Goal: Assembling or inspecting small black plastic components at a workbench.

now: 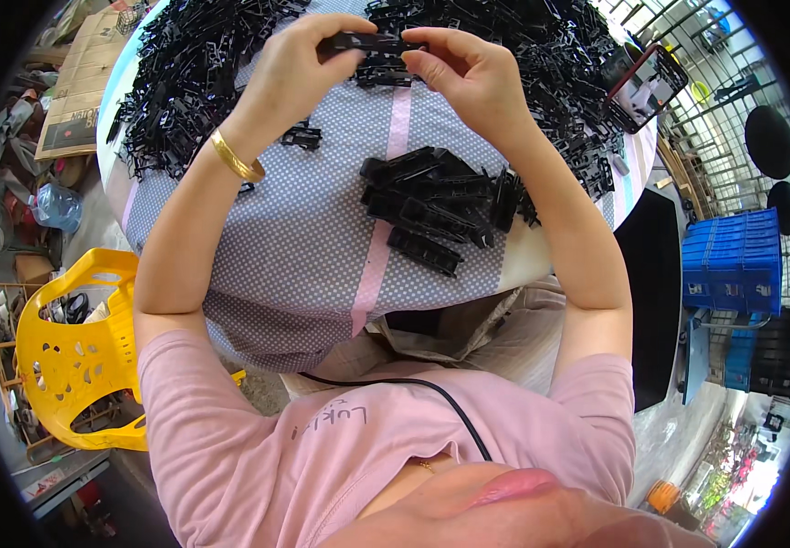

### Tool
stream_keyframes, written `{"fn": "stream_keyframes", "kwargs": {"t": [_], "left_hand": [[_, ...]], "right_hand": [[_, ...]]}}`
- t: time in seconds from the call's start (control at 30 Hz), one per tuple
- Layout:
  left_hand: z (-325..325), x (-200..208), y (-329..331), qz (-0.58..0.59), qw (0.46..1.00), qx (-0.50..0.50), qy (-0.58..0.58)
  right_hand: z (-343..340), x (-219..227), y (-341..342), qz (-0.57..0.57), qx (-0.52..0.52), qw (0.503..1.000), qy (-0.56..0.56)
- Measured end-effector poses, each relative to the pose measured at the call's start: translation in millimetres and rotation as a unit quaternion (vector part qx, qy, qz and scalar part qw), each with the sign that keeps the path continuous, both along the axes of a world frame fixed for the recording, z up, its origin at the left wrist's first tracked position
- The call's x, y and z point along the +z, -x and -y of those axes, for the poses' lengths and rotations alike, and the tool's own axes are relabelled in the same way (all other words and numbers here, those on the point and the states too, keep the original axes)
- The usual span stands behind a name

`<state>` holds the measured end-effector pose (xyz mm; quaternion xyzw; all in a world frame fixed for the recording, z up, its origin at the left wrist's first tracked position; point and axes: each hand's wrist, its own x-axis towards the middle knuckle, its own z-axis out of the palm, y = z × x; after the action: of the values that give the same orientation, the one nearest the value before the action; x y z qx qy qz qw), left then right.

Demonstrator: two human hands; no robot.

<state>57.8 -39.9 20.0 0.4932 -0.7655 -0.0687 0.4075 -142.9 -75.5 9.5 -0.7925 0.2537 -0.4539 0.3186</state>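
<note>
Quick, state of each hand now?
Left hand: closed, holding a black piece by its left end.
Right hand: closed, finger and thumb at its right end.

- Yellow plastic chair [68,385] over between eight and nine o'clock
- Bluish water jug [57,208], nine
- Brown cardboard [84,80], ten
- Phone [646,91], two
- Blue crate [733,260], three

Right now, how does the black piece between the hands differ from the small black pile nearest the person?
The held piece is gripped by the left hand and right hand, while the near pile rests on the dotted cloth. The held piece points roughly left to right; the near pile's parts lie at mixed angles. The held piece looks like one slim length, the near pile a broader cluster. Both are black.
</note>
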Motion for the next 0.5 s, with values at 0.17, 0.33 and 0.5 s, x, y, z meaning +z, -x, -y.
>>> {"fn": "stream_keyframes", "kwargs": {"t": [0.17,0.33,0.5], "left_hand": [[-8.4,0.9,10.0,-0.152,0.978,-0.068,-0.127],[-3.5,-0.5,14.0,-0.351,0.889,-0.157,-0.248],[-9.2,-2.3,14.6,-0.166,0.972,-0.098,-0.133]], "right_hand": [[-3.4,5.2,4.8,-0.031,-0.011,0.999,0.009],[-4.3,6.6,6.1,-0.029,-0.048,0.998,0.041],[-9.2,7.5,1.9,-0.053,-0.071,0.989,0.119]]}}
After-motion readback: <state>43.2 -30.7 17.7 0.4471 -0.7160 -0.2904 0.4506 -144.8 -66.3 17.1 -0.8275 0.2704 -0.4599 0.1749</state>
